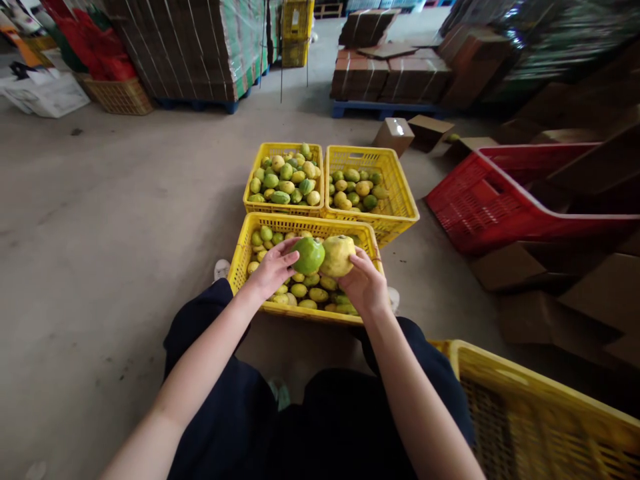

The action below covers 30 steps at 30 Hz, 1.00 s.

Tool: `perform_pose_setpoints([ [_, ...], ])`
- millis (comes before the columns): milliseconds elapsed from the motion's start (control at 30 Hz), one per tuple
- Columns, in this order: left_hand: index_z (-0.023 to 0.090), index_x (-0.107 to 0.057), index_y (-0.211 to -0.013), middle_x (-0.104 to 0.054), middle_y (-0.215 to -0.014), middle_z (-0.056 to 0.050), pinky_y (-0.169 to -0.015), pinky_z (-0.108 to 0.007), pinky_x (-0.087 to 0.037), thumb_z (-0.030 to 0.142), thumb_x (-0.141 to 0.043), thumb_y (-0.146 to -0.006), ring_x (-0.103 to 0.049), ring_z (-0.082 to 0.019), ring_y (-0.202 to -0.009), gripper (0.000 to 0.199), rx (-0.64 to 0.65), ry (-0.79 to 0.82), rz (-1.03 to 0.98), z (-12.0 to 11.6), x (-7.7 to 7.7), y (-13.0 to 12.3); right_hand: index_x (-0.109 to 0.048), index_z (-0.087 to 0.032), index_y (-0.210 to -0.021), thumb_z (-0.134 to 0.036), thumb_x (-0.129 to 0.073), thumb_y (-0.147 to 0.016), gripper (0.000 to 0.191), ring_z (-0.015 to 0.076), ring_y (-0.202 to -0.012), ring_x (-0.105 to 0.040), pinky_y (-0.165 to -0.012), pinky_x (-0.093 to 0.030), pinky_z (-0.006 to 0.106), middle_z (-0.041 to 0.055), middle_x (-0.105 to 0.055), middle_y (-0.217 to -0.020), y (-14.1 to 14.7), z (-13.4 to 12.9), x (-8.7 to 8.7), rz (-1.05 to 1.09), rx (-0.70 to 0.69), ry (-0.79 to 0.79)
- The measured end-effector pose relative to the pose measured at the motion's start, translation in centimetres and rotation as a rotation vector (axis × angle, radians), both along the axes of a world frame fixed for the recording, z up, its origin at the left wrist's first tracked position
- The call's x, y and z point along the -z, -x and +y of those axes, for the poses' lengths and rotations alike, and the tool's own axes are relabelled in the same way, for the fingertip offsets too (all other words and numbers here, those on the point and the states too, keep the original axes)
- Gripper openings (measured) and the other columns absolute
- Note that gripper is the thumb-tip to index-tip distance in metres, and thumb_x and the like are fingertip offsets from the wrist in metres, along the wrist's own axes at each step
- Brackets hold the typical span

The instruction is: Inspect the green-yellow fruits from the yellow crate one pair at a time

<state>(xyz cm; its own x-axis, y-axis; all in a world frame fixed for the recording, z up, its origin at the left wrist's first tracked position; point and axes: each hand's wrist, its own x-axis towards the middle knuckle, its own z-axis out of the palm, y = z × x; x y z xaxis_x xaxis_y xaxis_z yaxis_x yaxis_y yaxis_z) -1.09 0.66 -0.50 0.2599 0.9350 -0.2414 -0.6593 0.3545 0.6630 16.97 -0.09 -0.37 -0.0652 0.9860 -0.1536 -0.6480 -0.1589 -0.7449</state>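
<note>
My left hand (273,268) holds a green fruit (309,255) by its left side. Right beside it, my right hand (367,281) grips a yellow fruit (338,256). The two fruits are side by side above the near yellow crate (310,313), which holds many green and yellow fruits. Behind it stand two more yellow crates: the left one (285,208) is heaped with fruit, and the right one (400,200) has fruit mostly toward its left part.
A red crate (465,207) with cardboard inside stands at the right, beside loose cardboard boxes (540,320). Another yellow crate (530,387) is at the lower right. Stacked cardboard on a blue pallet (385,109) and a wrapped stack (170,50) stand farther back.
</note>
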Motion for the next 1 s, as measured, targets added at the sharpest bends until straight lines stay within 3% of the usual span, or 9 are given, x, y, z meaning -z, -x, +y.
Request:
perform_pose_setpoints([
  [133, 0.014, -0.064, -0.096, -0.071, -0.09, -0.009, -0.075, -0.032, -0.058, 0.023, -0.061, -0.085, -0.069, -0.021, -0.088, 0.015, 0.004, 0.175, -0.015, 0.1, -0.2, 0.0, -0.061, -0.017, -0.093, -0.03, -0.054, -0.076, 0.022, 0.0227, -0.068, -0.067, -0.049, -0.056, 0.034, 0.0056, -0.071, -0.085, 0.2, 0.4, 0.3, 0.026, -0.088, 0.092],
  [267, 0.012, -0.062, -0.106, -0.071, -0.093, -0.01, -0.069, -0.032, -0.06, 0.026, -0.04, -0.096, -0.07, -0.021, -0.083, 0.028, -0.002, 0.253, -0.109, 0.4, -0.3, 0.0, -0.064, -0.015, -0.088, -0.039, -0.05, -0.076, 0.031, 0.0231, -0.049, -0.064, -0.034, -0.046, 0.03, 0.0071, -0.07, -0.069, 0.1, 0.6, 0.6, -0.017, -0.179, 0.144],
  [400, 0.011, -0.057, -0.121, -0.07, -0.103, -0.013, -0.066, -0.029, -0.06, 0.027, -0.034, -0.098, -0.07, -0.023, -0.092, 0.036, 0.012, 0.235, -0.185, 0.3, -0.5, 0.2, -0.064, -0.016, -0.079, -0.044, -0.054, -0.073, 0.03, 0.0214, -0.039, -0.059, -0.026, -0.038, 0.028, 0.0065, -0.068, -0.06, -0.1, 0.6, 1.1, -0.004, -0.221, 0.243],
  [567, 0.009, -0.058, -0.117, -0.069, -0.096, -0.014, -0.059, -0.023, -0.058, 0.038, -0.043, -0.095, -0.07, -0.023, -0.087, 0.039, -0.015, 0.286, -0.222, 0.3, -1.1, 0.3, -0.063, -0.016, -0.071, -0.033, -0.056, -0.074, 0.018, 0.0239, -0.049, -0.065, -0.033, -0.045, 0.029, 0.0066, -0.069, -0.06, 0.0, 0.8, 2.0, 0.036, -0.115, 0.39],
  [700, 0.013, -0.062, -0.106, -0.068, -0.079, -0.007, -0.042, -0.016, -0.048, 0.036, -0.057, -0.087, -0.068, -0.016, -0.064, 0.03, -0.063, 0.299, -0.123, 0.3, -1.0, 0.4, -0.064, -0.017, -0.075, -0.042, -0.048, -0.085, 0.032, 0.0225, -0.047, -0.065, -0.036, -0.047, 0.03, 0.0067, -0.069, -0.06, 0.3, 1.0, 2.1, 0.059, -0.19, 0.424],
  [867, 0.01, -0.066, -0.092, -0.068, -0.073, -0.01, -0.05, -0.024, -0.053, 0.047, -0.046, -0.088, -0.067, -0.018, -0.063, 0.042, 0.024, 0.209, -0.109, 0.3, -0.6, 0.4, -0.065, -0.015, -0.089, -0.054, -0.036, -0.09, 0.048, 0.0215, -0.051, -0.066, -0.041, -0.051, 0.031, 0.0098, -0.072, -0.071, 0.3, 1.1, 1.9, 0.106, -0.23, 0.389],
  [1000, 0.01, -0.066, -0.1, -0.069, -0.076, -0.009, -0.046, -0.023, -0.049, 0.044, -0.042, -0.089, -0.065, -0.017, -0.057, 0.043, 0.067, 0.119, -0.155, 0.2, -0.6, 0.6, -0.065, -0.012, -0.094, -0.05, -0.037, -0.087, 0.048, 0.0216, -0.055, -0.066, -0.041, -0.051, 0.03, 0.0137, -0.073, -0.08, 0.0, 0.9, 1.7, 0.182, -0.251, 0.36],
])
